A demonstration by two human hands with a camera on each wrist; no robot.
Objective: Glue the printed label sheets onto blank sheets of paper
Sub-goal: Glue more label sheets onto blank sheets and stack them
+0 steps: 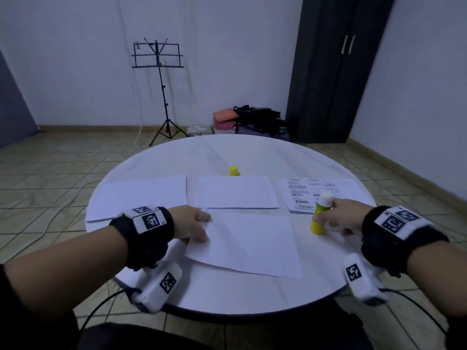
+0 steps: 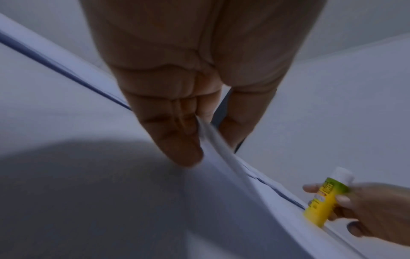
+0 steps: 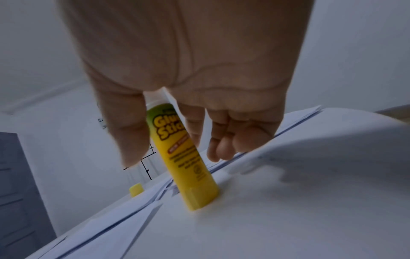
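On the round white table [image 1: 161, 157], your left hand [image 1: 192, 224] pinches the left edge of a blank sheet [image 1: 250, 243] between thumb and fingers [image 2: 175, 136], lifting that edge slightly. Your right hand [image 1: 338, 218] grasps a yellow glue stick [image 1: 320, 215], cap off, its base standing on the table just right of that sheet. Behind it lies the stack of printed label sheets [image 1: 300, 198]. Two more paper stacks [image 1: 235, 192] lie further back, with the yellow cap [image 1: 234, 171] beyond them.
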